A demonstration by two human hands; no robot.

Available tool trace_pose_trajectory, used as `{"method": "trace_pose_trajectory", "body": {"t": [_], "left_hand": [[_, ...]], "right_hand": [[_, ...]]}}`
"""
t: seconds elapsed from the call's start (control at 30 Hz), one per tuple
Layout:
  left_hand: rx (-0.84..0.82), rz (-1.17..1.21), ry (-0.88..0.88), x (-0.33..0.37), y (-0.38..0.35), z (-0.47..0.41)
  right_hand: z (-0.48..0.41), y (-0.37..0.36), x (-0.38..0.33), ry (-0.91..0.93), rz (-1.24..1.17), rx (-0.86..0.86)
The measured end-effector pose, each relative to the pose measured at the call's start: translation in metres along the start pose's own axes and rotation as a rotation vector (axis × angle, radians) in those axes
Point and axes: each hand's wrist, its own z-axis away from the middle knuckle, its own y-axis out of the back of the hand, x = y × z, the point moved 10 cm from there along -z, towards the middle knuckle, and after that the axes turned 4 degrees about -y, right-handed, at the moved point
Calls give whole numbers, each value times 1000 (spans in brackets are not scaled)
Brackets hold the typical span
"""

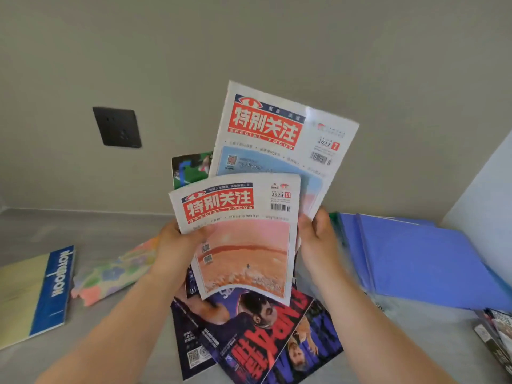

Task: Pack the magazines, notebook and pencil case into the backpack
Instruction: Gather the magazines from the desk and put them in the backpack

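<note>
Risk: fanned glossy covers could slide apart, each hand pinching only one edge. Left hand (177, 245) clamps front magazine (243, 250) at its left edge, right hand (318, 236) clamps rear magazine (277, 134) low right; both fan above the grip. Dark magazines (257, 336) lie under the hands, pencil case (116, 270) and notebook (36, 295) off left; backpack unseen.

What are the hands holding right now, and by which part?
Two magazines, fanned: the left hand grips the front magazine by its left edge, and the right hand grips the rear magazine near its lower right corner.
</note>
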Motion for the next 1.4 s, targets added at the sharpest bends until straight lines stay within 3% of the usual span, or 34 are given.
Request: {"method": "trace_pose_trajectory", "body": {"t": [0.1, 0.4, 0.67, 0.9, 1.03, 1.23, 1.33, 1.4], "left_hand": [[-4, -5, -16, -3, 5, -2], [45, 37, 54, -28, 15, 1], [36, 3, 37, -28, 14, 0], [-8, -41, 42, -31, 6, 3], [45, -28, 18, -24, 7, 7], [-4, 60, -22, 1, 15, 28], [20, 122, -32, 19, 25, 44], [46, 144, -35, 32, 38, 58]], "right_hand": [[-4, -11, 9, 5, -23, -54], [6, -24, 35, 33, 228, -197], [10, -18, 40, 9, 368, -139], [12, -21, 42, -5, 337, -124], [21, -31, 42, -22, 292, -212], [30, -10, -6, 15, 48, -184], [35, -19, -27, -12, 17, -294], [38, -21, -36, 30, 35, -269]]}}
